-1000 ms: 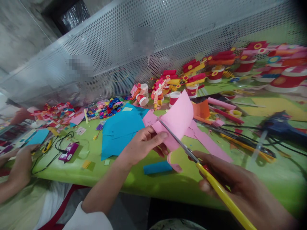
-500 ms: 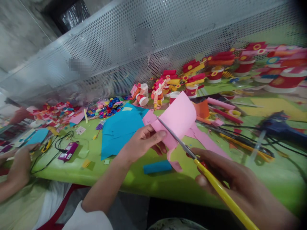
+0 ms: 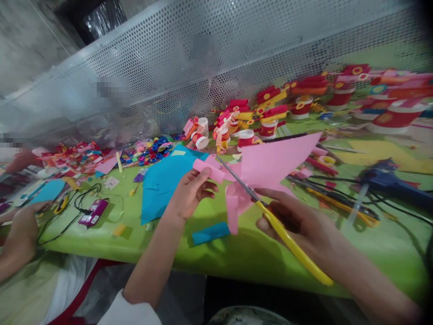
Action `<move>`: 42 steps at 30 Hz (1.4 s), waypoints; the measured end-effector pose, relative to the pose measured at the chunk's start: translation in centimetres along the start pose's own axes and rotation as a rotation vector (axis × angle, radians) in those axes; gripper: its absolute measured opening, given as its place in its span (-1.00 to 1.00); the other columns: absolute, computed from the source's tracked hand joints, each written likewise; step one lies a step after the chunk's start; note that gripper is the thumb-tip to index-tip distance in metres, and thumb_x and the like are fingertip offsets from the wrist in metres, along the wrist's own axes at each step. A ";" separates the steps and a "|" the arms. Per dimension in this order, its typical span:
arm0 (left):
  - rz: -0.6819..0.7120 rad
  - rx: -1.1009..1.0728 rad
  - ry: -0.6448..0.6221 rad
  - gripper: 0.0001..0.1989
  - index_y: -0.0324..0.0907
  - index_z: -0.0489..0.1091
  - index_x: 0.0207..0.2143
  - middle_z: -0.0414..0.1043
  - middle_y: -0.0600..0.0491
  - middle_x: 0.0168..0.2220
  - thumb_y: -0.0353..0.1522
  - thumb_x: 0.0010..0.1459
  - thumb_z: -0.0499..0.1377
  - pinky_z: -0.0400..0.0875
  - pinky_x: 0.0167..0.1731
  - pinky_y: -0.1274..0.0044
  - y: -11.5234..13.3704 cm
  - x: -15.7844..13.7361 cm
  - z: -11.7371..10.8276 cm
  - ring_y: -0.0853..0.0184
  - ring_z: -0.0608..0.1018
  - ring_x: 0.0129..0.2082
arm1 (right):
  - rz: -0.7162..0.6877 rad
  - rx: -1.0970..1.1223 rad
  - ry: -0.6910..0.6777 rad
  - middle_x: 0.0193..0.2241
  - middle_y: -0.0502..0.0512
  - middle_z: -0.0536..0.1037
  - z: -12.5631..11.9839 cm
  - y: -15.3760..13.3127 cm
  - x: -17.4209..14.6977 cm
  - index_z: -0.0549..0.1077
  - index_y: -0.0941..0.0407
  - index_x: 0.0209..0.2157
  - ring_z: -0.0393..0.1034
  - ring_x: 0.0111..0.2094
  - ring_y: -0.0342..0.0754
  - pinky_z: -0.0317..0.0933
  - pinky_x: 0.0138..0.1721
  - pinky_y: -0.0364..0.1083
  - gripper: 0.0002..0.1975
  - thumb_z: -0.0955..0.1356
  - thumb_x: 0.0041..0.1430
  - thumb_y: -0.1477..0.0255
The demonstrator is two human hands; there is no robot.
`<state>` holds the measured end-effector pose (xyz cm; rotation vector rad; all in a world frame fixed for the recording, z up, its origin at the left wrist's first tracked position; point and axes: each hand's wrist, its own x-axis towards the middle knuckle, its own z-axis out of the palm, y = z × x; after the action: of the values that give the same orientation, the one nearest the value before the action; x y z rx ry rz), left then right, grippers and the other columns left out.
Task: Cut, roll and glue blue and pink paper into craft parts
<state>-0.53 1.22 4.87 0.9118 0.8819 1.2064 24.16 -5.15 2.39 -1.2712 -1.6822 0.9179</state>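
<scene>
Pinched in my left hand (image 3: 191,192) is a small pink paper piece (image 3: 209,170), slightly curled. My right hand (image 3: 304,221) grips scissors (image 3: 287,241) with long yellow handles, their metal blades pointing up and left. Just beyond the blades a large pink paper sheet (image 3: 277,158) stands up from the table, apart from the left hand's piece; what supports it is hidden. A narrow pink strip (image 3: 232,210) hangs below the blades. On the green table between my hands lies a blue paper roll (image 3: 211,233). Blue paper sheets (image 3: 160,185) spread behind my left hand.
At the right are a dark blue glue gun (image 3: 389,180) with cables and a yellow-black cutter (image 3: 341,205). Red paper-cup figures (image 3: 269,128) line the perforated metal panel (image 3: 162,76). A purple charger (image 3: 94,212) lies left, near another person's arm (image 3: 20,239).
The small pink piece has come apart from the large sheet and moved left with my left hand. The large sheet has tipped right, and the scissors have shifted left.
</scene>
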 end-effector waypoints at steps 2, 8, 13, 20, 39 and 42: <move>-0.008 -0.091 0.071 -0.67 -0.24 0.48 -0.28 0.62 0.09 -0.41 -0.25 0.07 0.49 0.53 -0.54 0.66 -0.2 0.3 -0.2 0.43 0.64 -0.48 | 0.046 0.025 -0.090 -0.47 -0.02 0.52 0.1 0.2 0.5 0.52 0.10 0.13 0.37 -0.48 -0.07 0.30 -0.47 -0.11 -0.31 0.45 0.12 -0.08; -0.060 -0.257 0.287 -0.85 -0.26 0.50 -0.32 0.60 0.10 -0.47 -0.38 0.21 0.40 0.55 -0.52 0.70 -1.1 1.5 -1.1 0.46 0.65 -0.52 | -0.029 -0.185 -0.059 -0.36 0.11 0.62 0.5 0.4 2.1 0.52 0.13 0.12 0.46 -0.41 0.00 0.30 -0.43 -0.06 -0.38 0.40 0.18 0.01; 0.041 -0.337 0.423 -0.90 -0.27 0.49 -0.31 0.62 0.07 -0.44 -0.44 0.32 0.29 0.57 -0.44 0.74 -1.5 2.2 -2.5 0.48 0.68 -0.45 | -0.126 -0.529 0.004 -0.49 0.05 0.59 1.4 0.5 2.5 0.51 0.15 0.11 0.43 -0.54 -0.01 0.19 -0.52 -0.07 -0.54 0.32 0.26 0.23; 0.127 -0.375 0.498 -0.90 -0.26 0.50 -0.29 0.63 0.07 -0.44 -0.44 0.34 0.26 0.57 -0.40 0.71 -1.8 2.2 -3.2 0.46 0.69 -0.42 | -0.365 -0.825 0.116 -0.26 0.18 0.71 1.2 2.5 0.0 0.51 0.19 0.11 0.57 -0.46 0.06 0.31 -0.49 -0.02 -0.59 0.30 0.29 0.35; -0.013 -0.098 0.027 -0.61 -0.25 0.59 -0.24 0.70 -0.04 -0.29 -0.27 -0.09 0.57 0.56 -0.43 0.62 -4.1 0.5 0.0 0.30 0.72 -0.32 | -0.267 -1.109 -0.029 -0.25 0.34 0.66 2.9 3.2 0.8 0.57 0.29 0.10 0.59 -0.30 0.20 0.41 -0.31 0.07 -0.63 0.33 0.35 0.44; -0.020 -0.074 -0.061 -0.58 -0.22 0.59 -0.16 0.71 -0.06 -0.22 -0.17 0.02 0.51 0.59 -0.36 0.59 -4.3 0.5 0.0 0.30 0.72 -0.29 | -0.276 -1.114 -0.040 -0.32 0.31 0.63 2.4 2.7 1.0 0.66 0.22 -0.12 0.56 -0.32 0.19 0.40 -0.30 0.07 -0.75 0.36 0.32 0.42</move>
<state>1.15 1.15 0.83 0.8739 0.7905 1.1804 22.86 -3.78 -0.79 -1.5990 -2.4251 -0.2636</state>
